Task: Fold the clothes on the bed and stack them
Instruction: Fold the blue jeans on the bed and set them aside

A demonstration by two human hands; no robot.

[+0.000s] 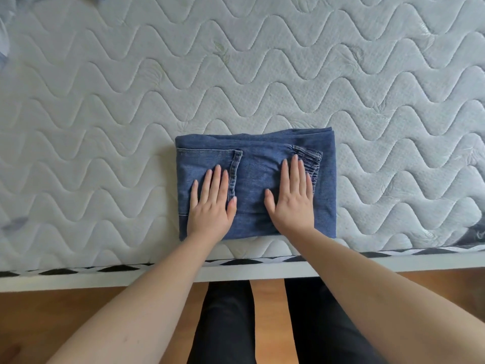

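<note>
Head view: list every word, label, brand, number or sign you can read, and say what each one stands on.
None can be read.
Folded jeans: stitching and seams only, no tag or brand patch showing.
Mattress: wavy quilting and faint leaf motifs, no lettering.
Mattress edge band: black and white pattern, no text.
Left hand and right hand lie flat on the jeans and may cover a label.

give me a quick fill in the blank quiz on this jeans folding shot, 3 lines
1. Both hands, left hand and right hand, press flat on the folded ____.
2. The jeans lie on a quilted ____.
3. The floor below the bed is made of ____.

Missing words: jeans; mattress; wood
</note>
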